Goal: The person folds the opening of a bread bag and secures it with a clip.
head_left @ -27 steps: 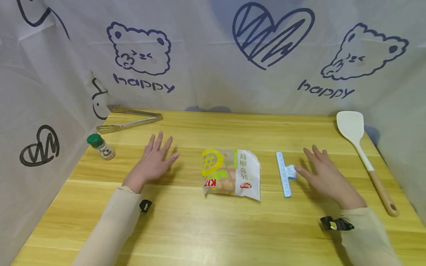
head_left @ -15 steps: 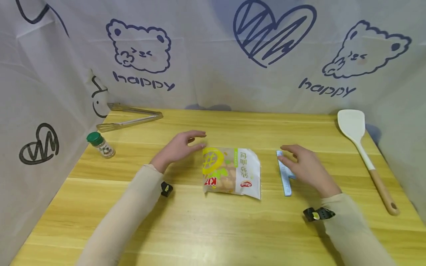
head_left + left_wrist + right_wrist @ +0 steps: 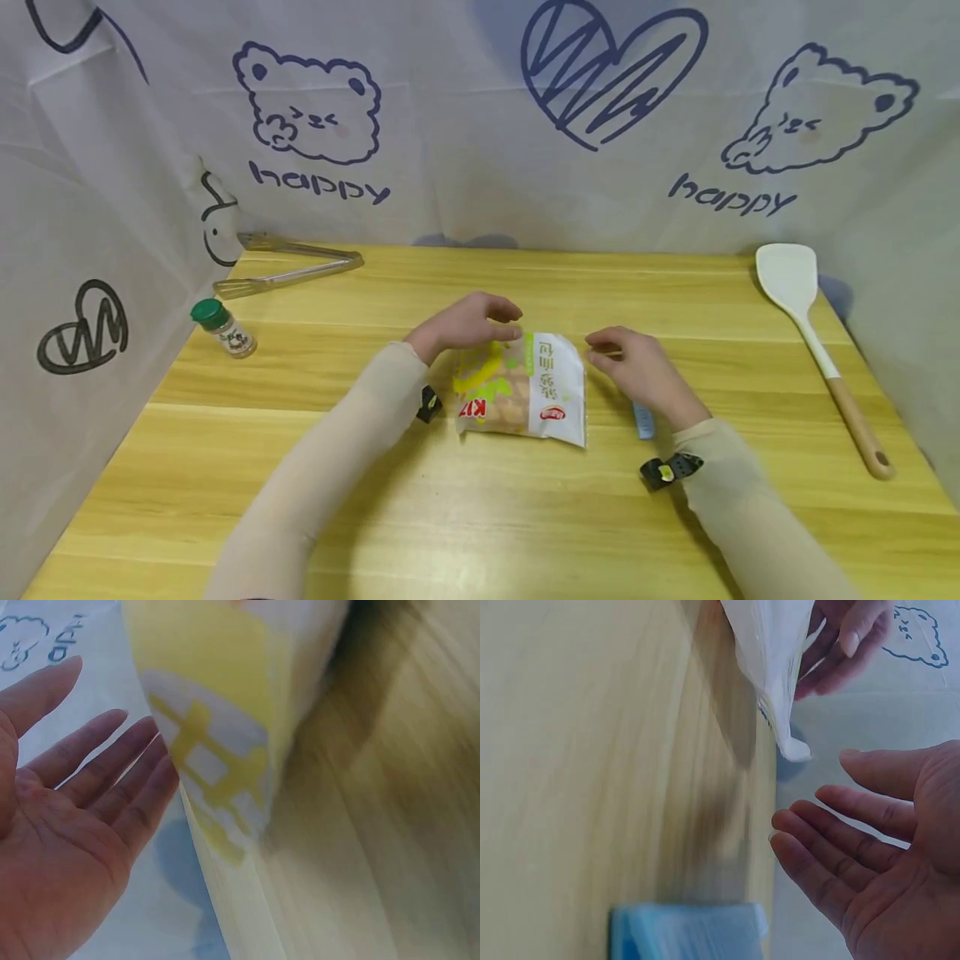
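Bag, 1, printed plastic, white/yellow/green w/ brownish contents (image 3: 517,404): flat, mid pale-yellow wood-grain tabletop (image 3: 480,525). Clip, 1, light-blue ribbed plastic (image 3: 643,421): R of bag, part hidden by R hand (image 3: 633,367), off bag. L hand (image 3: 474,323): over bag's far-L part, fingers loosely bent, nothing held; contact can't tell. R hand: betw. bag & clip, fingers relaxed, nothing held. Status (judged): early; hands at bag, grip & handling left.
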The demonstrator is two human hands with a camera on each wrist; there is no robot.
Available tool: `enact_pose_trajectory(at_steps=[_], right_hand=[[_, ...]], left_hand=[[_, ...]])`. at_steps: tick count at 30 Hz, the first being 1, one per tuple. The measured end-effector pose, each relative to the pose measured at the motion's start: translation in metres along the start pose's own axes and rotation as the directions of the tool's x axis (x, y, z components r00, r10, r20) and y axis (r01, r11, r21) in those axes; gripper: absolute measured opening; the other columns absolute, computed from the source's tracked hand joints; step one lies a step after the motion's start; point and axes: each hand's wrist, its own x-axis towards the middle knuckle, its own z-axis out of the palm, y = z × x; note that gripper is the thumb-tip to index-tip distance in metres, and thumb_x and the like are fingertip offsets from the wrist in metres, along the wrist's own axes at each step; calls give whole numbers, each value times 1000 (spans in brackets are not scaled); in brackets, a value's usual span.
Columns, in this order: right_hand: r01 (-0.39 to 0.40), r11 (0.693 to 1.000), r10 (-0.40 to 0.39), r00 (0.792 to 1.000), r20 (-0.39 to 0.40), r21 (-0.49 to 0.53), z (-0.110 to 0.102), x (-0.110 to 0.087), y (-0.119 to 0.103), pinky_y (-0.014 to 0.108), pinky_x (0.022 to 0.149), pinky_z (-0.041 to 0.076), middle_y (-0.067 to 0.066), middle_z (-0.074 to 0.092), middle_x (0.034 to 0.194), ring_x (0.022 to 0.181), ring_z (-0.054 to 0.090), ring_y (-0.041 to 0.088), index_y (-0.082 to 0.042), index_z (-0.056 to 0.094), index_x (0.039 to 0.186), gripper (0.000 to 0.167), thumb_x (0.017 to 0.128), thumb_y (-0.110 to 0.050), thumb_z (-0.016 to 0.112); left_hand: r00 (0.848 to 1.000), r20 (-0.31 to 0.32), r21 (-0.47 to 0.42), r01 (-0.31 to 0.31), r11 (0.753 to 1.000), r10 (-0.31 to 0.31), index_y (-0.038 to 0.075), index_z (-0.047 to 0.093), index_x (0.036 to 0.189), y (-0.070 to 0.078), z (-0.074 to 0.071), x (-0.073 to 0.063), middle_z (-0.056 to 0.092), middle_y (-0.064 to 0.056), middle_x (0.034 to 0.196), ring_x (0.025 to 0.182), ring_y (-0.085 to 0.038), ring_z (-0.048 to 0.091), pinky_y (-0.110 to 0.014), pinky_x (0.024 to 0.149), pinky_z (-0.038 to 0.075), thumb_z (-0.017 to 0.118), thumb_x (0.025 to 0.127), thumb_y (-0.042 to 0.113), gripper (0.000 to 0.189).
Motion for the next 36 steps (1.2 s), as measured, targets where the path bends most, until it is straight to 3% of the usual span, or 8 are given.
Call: enact_pose_trajectory(at_steps=[5, 12, 18, 28, 36], right_hand=[[-23, 1000, 23, 1000, 7, 18, 5, 4, -3, 50, 94, 46, 19, 63, 121, 110, 59, 37, 3, 60, 128, 35, 100, -18, 60], [-41, 999, 40, 999, 30, 29, 8, 8, -5, 49, 94, 46, 18, 62, 120, 110, 59, 35, 2, 59, 129, 37, 99, -20, 61], [-46, 999, 45, 998, 49, 18, 10, 10, -5, 47, 91, 48, 15, 63, 116, 108, 59, 33, 3, 60, 128, 36, 99, -19, 61], [-22, 999, 23, 999, 33, -37, 16, 15, -7, 45, 86, 48, 13, 66, 106, 98, 61, 28, 2, 65, 119, 28, 97, -15, 62], [-46, 998, 47, 999, 17, -49, 17, 17, -7, 41, 78, 49, 7, 67, 94, 85, 60, 23, -2, 69, 110, 19, 99, -14, 59]], left_hand=[[999, 32, 30, 10, 1000, -11, -1, 57, 134, 9, 4, 10, 58, -13, 133, 124, -26, 52, -36, 104, 39, 63, 98, 22, 44], [999, 42, 76, -13, 997, 10, -2, 60, 130, 13, 7, 23, 63, -12, 125, 115, -23, 58, -32, 97, 45, 64, 98, 19, 39], [998, 65, 106, 5, 994, -12, -2, 62, 127, 14, 11, 33, 65, -13, 121, 110, -21, 60, -29, 92, 47, 66, 96, 18, 37], [996, 65, 197, 49, 979, -63, 0, 68, 119, 22, 25, 46, 67, -9, 110, 99, -19, 61, -29, 89, 48, 69, 94, 18, 30], [999, 34, 237, 29, 971, -38, 1, 69, 115, 21, 27, 49, 67, -9, 106, 95, -19, 60, -28, 86, 47, 67, 95, 13, 24]])
